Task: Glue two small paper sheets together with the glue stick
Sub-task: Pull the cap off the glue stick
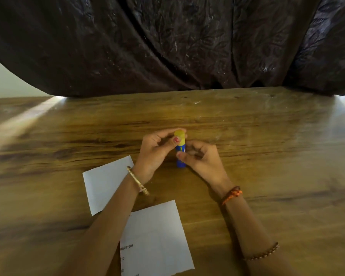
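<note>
A blue glue stick [180,163] with a yellow cap [179,137] stands upright near the middle of the wooden table [267,146]. My left hand [157,154] pinches the yellow cap between thumb and fingers. My right hand [201,159] grips the blue barrel lower down. Two small white paper sheets lie flat closer to me: a blank sheet [104,184] on the left, partly under my left forearm, and a sheet with some printed text [157,240] at the front, its left edge hidden by the same forearm.
A dark patterned curtain [167,42] hangs behind the table's far edge. A pale wall [6,80] shows at the far left. Bare wood spreads to the left and right of my hands.
</note>
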